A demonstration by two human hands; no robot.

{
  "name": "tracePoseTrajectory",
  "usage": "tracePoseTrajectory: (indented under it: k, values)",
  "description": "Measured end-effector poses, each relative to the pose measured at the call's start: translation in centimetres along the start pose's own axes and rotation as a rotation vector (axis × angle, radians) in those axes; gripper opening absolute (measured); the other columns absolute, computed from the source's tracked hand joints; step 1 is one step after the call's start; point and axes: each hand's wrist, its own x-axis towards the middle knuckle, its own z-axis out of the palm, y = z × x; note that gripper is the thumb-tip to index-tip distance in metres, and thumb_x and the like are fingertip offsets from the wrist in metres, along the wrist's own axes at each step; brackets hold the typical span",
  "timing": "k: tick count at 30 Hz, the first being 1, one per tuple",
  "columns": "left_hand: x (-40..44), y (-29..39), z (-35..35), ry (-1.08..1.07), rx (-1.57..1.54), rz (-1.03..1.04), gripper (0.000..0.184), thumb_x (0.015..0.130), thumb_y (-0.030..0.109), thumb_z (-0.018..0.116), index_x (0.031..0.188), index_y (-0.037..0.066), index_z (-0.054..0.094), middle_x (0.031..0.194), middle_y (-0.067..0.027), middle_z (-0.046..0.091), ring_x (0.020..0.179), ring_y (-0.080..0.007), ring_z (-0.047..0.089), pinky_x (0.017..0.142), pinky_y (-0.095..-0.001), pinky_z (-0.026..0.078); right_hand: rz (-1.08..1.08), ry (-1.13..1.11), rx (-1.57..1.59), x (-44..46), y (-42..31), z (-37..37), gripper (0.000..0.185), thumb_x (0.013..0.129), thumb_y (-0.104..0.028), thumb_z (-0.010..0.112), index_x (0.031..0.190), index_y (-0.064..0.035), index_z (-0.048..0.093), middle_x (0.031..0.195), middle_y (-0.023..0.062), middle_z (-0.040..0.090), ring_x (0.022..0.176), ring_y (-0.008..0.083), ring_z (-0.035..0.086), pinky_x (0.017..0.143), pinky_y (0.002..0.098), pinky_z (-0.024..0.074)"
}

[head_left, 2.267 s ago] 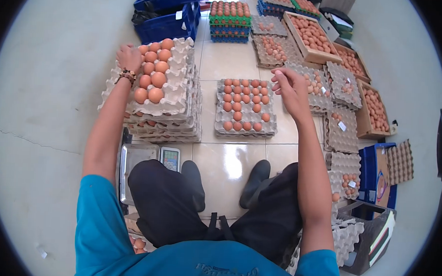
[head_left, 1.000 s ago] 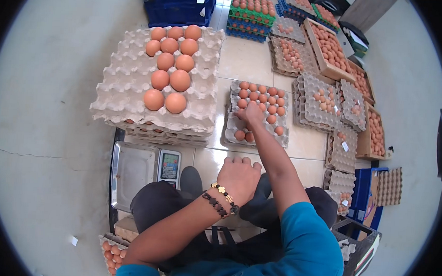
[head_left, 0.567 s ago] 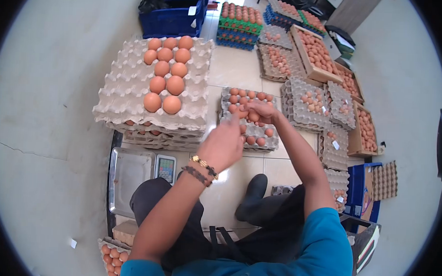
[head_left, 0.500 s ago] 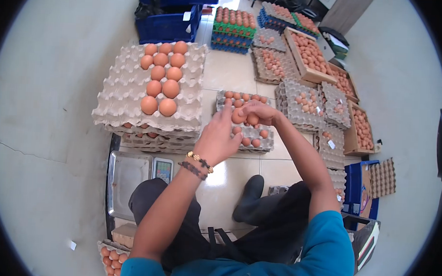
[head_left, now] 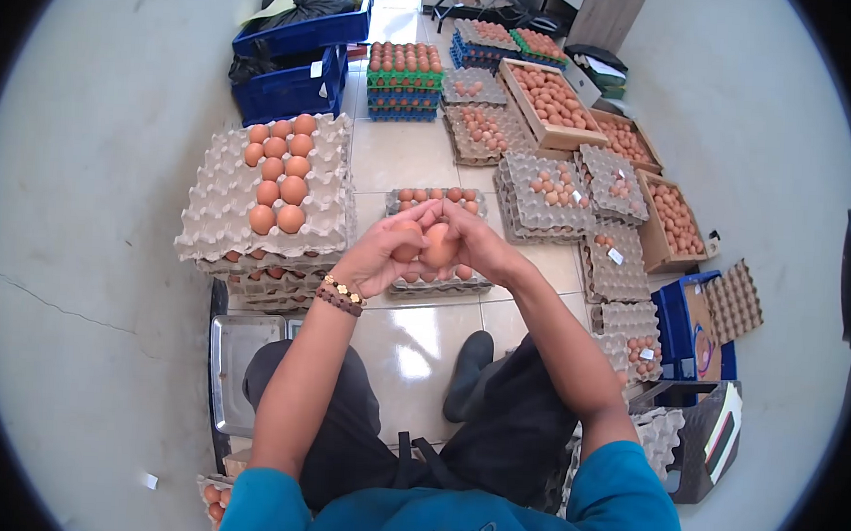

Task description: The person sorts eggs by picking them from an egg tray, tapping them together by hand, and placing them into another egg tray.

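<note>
My left hand [head_left: 377,252], with bracelets at the wrist, is closed around a brown egg [head_left: 405,242]. My right hand [head_left: 477,246] grips another brown egg [head_left: 438,248] right beside it, and the fingertips of both hands meet. Under them lies a small grey egg tray [head_left: 478,291] with brown eggs in its far and near rows; my hands hide its middle. To the left, a tall stack of grey cardboard trays [head_left: 224,173] carries two columns of brown eggs [head_left: 293,190] on its top tray.
A metal scale pan [head_left: 235,376] sits by my left knee. Egg-filled wooden crates [head_left: 559,138] and cardboard trays [head_left: 618,274] line the right side. Green and blue plastic trays [head_left: 405,78] of eggs stand at the back, near blue bins [head_left: 286,93].
My left hand has closed on an egg, where before it reached toward the pair at my right hand. Both hands are drawn together, slightly nearer me, and the view has shifted.
</note>
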Motion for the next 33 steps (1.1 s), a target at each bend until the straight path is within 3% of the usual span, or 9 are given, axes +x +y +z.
tracePoseTrajectory:
  k: [6,11,14,18,19,22,26,30,33]
  values:
    - [-0.5,0.0,-0.2,0.021,-0.044,-0.032,0.061,0.096,0.019,0.056,0.148,-0.005,0.033,0.139,-0.0168,0.051,0.113,-0.0245,0.064,0.093,-0.0368,0.057,-0.08,0.068,-0.318,-2.1,-2.2,2.0,0.047,0.1,-0.03,0.045,0.137,-0.0011,0.045,0.119,0.0129,0.061,0.09,0.0183,0.068,0.07,0.0313,0.0571]
    - [-0.2,-1.6,-1.6,0.135,0.14,-0.073,0.06,0.093,0.022,0.068,0.141,-0.004,0.044,0.123,-0.0132,0.063,0.103,-0.0183,0.068,0.089,-0.0327,0.058,-0.268,0.068,-0.668,-2.6,-2.5,2.2,0.041,0.091,-0.013,0.059,0.13,-0.0014,0.053,0.11,0.0112,0.064,0.093,0.0187,0.068,0.075,0.0314,0.0561]
    - [-0.9,-1.7,-1.0,0.24,0.257,-0.08,0.062,0.086,0.018,0.077,0.138,-0.002,0.05,0.112,-0.0088,0.069,0.096,-0.0124,0.069,0.082,-0.0287,0.059,-0.304,0.109,-0.974,-2.5,-1.3,2.5,0.05,0.086,-0.009,0.065,0.134,-0.0029,0.052,0.11,0.0112,0.066,0.099,0.0176,0.066,0.075,0.0323,0.056]
    - [-1.7,-1.9,-1.3,0.343,0.413,-0.063,0.057,0.084,0.014,0.079,0.133,-0.002,0.056,0.108,-0.0068,0.07,0.09,-0.0105,0.069,0.077,-0.0271,0.061,-0.258,0.09,-0.871,-2.0,-0.7,3.3,0.067,0.083,-0.007,0.067,0.145,-0.0067,0.045,0.125,0.0144,0.06,0.108,0.019,0.063,0.081,0.0307,0.0564]
    - [-1.9,-1.8,-1.4,0.346,0.429,-0.046,0.056,0.084,0.013,0.079,0.133,-0.002,0.056,0.109,-0.0071,0.07,0.09,-0.0106,0.069,0.078,-0.0272,0.06,-0.296,0.093,-0.901,-1.7,-0.1,3.1,0.072,0.084,-0.009,0.068,0.149,-0.007,0.038,0.135,0.0151,0.053,0.113,0.0219,0.061,0.083,0.0316,0.0568]
    - [-3.7,0.0,-0.6,0.413,0.463,0.081,0.052,0.087,0.017,0.075,0.131,-0.002,0.057,0.111,-0.0095,0.068,0.092,-0.0132,0.069,0.076,-0.0278,0.06,-0.327,0.12,-0.639,-1.9,-0.4,3.5,0.078,0.085,-0.012,0.07,0.153,-0.0065,0.031,0.141,0.0157,0.048,0.115,0.0249,0.059,0.085,0.0355,0.0571]
    - [-6.7,5.6,-2.6,0.672,0.553,0.345,0.05,0.089,0.025,0.072,0.128,-0.004,0.06,0.11,-0.0103,0.068,0.096,-0.0157,0.068,0.08,-0.0304,0.06,-0.395,0.231,-0.545,-2.7,-2.7,3.5,0.078,0.086,-0.016,0.072,0.152,-0.0049,0.03,0.134,0.0178,0.049,0.109,0.0256,0.063,0.085,0.0368,0.0566]
    - [-8.2,11.2,-7.9,1.073,0.707,0.648,0.044,0.086,0.022,0.076,0.121,-0.002,0.065,0.106,-0.0103,0.07,0.093,-0.0146,0.068,0.075,-0.0293,0.058,-0.459,0.342,-0.492,-2.7,-2.7,2.2,0.073,0.086,-0.019,0.073,0.147,-0.0018,0.037,0.125,0.0182,0.055,0.101,0.0227,0.065,0.085,0.035,0.0567]
    - [-8.6,13.8,-17.7,1.316,1.174,0.646,0.042,0.083,0.023,0.079,0.114,-0.004,0.068,0.101,-0.0106,0.071,0.092,-0.0149,0.069,0.075,-0.0284,0.057,-0.461,0.382,-0.518,-2.4,-2.8,1.5,0.069,0.086,-0.018,0.072,0.145,-0.0015,0.04,0.123,0.0185,0.056,0.1,0.022,0.066,0.084,0.035,0.0567]
